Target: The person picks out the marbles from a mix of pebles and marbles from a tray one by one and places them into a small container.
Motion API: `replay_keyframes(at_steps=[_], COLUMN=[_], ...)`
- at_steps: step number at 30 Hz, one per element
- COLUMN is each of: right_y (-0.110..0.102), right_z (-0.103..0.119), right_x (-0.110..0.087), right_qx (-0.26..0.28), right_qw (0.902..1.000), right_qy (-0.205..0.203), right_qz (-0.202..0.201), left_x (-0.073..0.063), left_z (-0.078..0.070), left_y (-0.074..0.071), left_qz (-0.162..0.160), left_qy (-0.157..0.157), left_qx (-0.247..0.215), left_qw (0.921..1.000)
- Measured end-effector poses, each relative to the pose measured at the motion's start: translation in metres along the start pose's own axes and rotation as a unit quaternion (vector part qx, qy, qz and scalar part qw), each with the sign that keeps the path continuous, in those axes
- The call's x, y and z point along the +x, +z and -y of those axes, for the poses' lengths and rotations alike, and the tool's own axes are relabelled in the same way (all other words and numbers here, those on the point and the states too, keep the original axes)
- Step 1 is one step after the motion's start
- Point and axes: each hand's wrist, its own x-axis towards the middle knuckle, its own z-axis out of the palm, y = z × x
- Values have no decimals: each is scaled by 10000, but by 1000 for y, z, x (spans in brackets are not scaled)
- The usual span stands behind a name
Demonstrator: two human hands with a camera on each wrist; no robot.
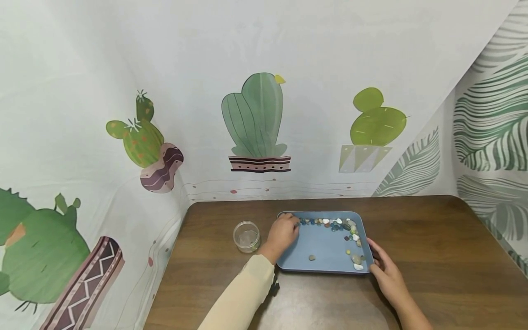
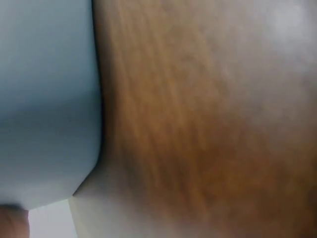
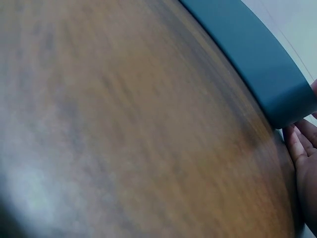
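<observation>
The blue tray (image 1: 326,243) on the worktop (image 1: 453,252) is held at its near-right corner by the right hand (image 1: 387,274); the grip of the left hand (image 1: 283,230), far left, cannot be told. By a jolt, stones (image 1: 326,222) could be scattered.

Blue rectangular tray (image 1: 326,243), flat; mixed stones (image 1: 326,222) along far and right sides, one apart.

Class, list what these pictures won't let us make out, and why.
Head: left fingertips and anything they hold, hidden by left hand.
Head: greenish speck at the clear jar, too small to identify.
Left wrist: blue tray, partly cut off by left edge.
Right wrist: right hand, partly cut off by right edge.
</observation>
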Motion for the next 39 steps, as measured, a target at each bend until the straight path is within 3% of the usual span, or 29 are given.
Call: replay_keyframes(at_steps=[5, 17, 28, 39], right_y=[0, 0, 0, 2], right_z=[-1, -1, 0, -2], right_x=[0, 1, 1, -1], right_qx=[-22, -17, -36, 125], right_qw=[10000, 10000, 9999, 9984], right_qy=[-56, -45, 45, -530], right_qz=[-21, 53, 86, -124], left_x=[0, -1, -11, -30], left_z=[2, 7, 8, 11], left_y=[1, 0, -9, -29], left_qz=[-90, -807, -1266, -2027], left_qy=[-45, -31, -555, -445], left_qx=[-100, -1008, -1820, -2225], left_qw=[9999, 9916, 9735, 9526])
